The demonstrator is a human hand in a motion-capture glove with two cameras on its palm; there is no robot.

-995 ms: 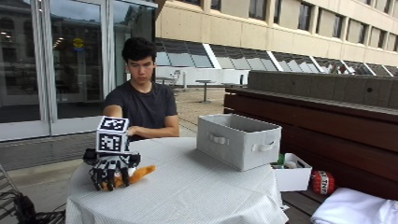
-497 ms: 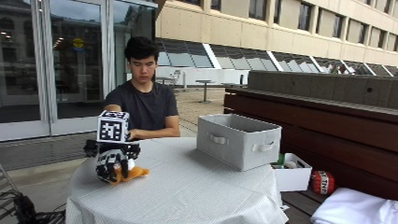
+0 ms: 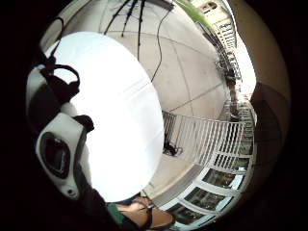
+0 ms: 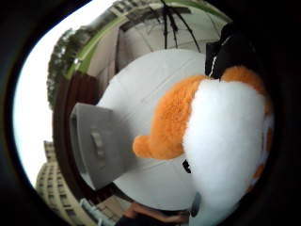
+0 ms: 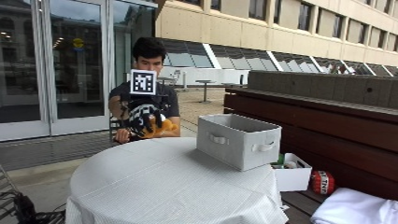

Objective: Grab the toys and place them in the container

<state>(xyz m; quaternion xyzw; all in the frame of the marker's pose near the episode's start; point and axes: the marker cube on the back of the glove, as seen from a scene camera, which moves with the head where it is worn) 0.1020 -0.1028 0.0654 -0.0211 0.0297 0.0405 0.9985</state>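
Gloved fingers curl around an orange-and-white plush toy (image 5: 157,127), held in the air above the near edge of the round table (image 5: 155,186) by the person's right hand (image 5: 143,119). The carry step is in hand: the toy is up but not yet over the grey fabric container (image 5: 239,140), which stands well apart on the table's far side. Next, by my reckoning, comes a sideways carry over the container's open top before letting go.

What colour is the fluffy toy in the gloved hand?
The plush toy is orange and white, best seen in the right thumb side palm view.
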